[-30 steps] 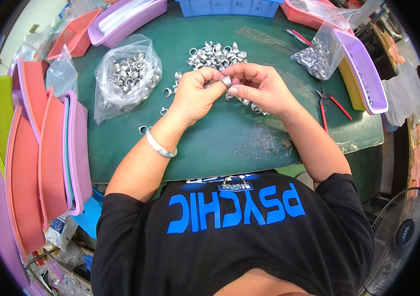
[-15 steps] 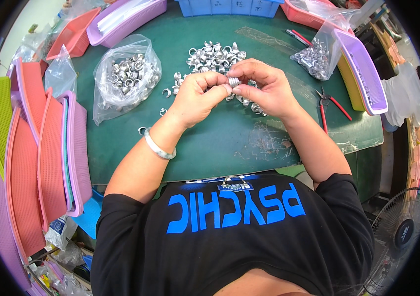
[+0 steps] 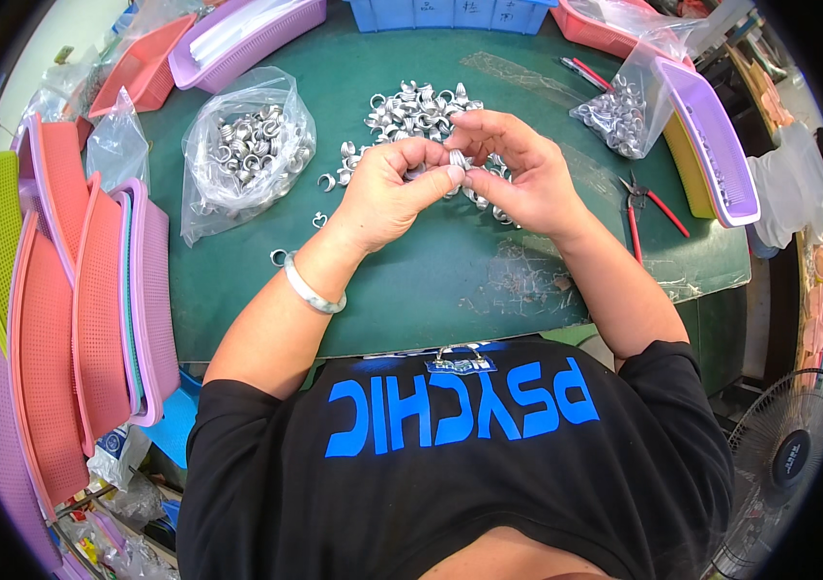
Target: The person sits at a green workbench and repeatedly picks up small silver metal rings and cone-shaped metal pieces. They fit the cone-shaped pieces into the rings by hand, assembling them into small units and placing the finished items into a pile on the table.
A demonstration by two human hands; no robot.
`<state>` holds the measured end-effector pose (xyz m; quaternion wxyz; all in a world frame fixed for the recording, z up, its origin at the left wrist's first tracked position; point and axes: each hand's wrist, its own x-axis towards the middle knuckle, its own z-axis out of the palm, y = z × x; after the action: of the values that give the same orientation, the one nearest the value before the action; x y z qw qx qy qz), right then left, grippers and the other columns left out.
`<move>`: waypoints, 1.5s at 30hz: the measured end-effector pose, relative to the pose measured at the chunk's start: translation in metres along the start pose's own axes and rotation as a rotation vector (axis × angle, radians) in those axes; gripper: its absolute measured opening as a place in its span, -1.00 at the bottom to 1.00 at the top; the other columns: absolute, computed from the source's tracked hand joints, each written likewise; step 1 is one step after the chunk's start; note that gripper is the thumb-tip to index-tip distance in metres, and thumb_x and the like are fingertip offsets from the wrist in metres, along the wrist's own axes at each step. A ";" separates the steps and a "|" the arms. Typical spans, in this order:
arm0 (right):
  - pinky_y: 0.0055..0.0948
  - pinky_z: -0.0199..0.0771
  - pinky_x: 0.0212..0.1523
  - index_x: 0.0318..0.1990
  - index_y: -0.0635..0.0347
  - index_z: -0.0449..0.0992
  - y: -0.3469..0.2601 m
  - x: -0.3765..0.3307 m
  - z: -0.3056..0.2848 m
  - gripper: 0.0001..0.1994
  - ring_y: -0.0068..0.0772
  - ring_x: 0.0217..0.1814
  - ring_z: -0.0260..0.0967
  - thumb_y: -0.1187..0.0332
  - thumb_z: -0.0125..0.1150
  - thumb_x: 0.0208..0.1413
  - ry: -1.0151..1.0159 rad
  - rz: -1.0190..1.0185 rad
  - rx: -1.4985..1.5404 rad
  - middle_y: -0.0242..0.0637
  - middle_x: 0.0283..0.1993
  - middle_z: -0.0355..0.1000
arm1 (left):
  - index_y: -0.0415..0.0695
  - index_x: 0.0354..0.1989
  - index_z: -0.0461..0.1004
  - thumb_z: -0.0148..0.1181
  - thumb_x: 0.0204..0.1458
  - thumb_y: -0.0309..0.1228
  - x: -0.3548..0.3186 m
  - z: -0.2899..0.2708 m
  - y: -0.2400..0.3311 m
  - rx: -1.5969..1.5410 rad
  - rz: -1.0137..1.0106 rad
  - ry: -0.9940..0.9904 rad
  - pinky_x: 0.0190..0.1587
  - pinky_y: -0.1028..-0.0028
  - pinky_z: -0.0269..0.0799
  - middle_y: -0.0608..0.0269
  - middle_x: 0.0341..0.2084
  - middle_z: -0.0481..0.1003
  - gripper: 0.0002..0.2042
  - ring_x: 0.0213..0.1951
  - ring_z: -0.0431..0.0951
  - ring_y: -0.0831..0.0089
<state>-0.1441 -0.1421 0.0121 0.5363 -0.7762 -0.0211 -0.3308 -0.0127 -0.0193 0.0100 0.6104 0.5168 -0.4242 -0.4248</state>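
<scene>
Between the fingertips of both hands is a silvery ribbed metal ring, partly hidden by the fingers. My left hand pinches it from the left with thumb and forefinger. From the other side my right hand grips it between thumb and fingers. Just beyond and partly under the hands lies a loose pile of similar metal rings. A few single rings lie apart near my left wrist, among them a small ring with a heart-like outline.
A clear bag of rings lies left on the green table; a smaller bag lies right. Red-handled pliers rest near a purple basket. Stacked baskets crowd the left edge. A fan stands lower right.
My fingers have shifted slightly around the ring, the right fingertips lifting a little. Both hands stay in nearly the same place.
</scene>
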 end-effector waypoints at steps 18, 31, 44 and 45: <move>-0.60 0.29 -0.39 -0.03 0.15 0.35 -0.004 0.004 -0.001 -0.47 -0.53 -0.30 0.27 0.68 0.17 -0.29 -0.001 -0.099 -0.145 -0.30 -0.11 0.29 | -0.15 -0.22 0.42 0.16 -0.08 -0.53 0.001 0.001 0.003 -0.114 0.053 -0.004 -0.58 0.72 0.09 0.50 -0.58 0.31 -0.79 -0.61 0.21 0.76; -0.56 0.32 -0.36 -0.18 0.20 0.41 0.000 0.006 -0.011 -0.67 -0.49 -0.29 0.28 0.65 0.10 -0.21 0.014 -0.050 -0.274 -0.29 -0.14 0.31 | -0.10 -0.20 0.35 0.13 -0.09 -0.56 0.004 -0.007 0.002 -0.417 -0.059 0.014 -0.56 0.74 0.10 0.45 -0.51 0.30 -0.75 -0.57 0.24 0.71; -0.21 0.13 0.00 -0.34 0.14 0.49 -0.001 -0.002 -0.001 -0.75 -0.20 0.04 0.13 0.36 0.26 -0.28 -0.289 -0.060 -0.927 -0.28 -0.09 0.28 | -0.18 -0.44 0.42 0.06 0.00 -0.38 0.008 -0.017 -0.001 -0.296 -0.257 0.145 -0.61 0.68 0.16 0.36 -0.60 0.38 -0.87 -0.58 0.32 0.63; -0.21 0.13 0.00 -0.34 0.14 0.49 -0.002 -0.002 -0.001 -0.75 -0.20 0.04 0.13 0.36 0.26 -0.29 -0.281 -0.053 -0.936 -0.28 -0.08 0.28 | -0.18 -0.46 0.44 0.07 0.00 -0.37 0.008 -0.016 0.000 -0.169 -0.288 0.149 -0.63 0.70 0.14 0.40 -0.65 0.37 -0.86 -0.61 0.31 0.66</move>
<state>-0.1465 -0.1412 0.0128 0.1132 -0.9703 0.0381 -0.2104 0.0049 -0.0228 0.0094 0.6142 0.5491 -0.2620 -0.5026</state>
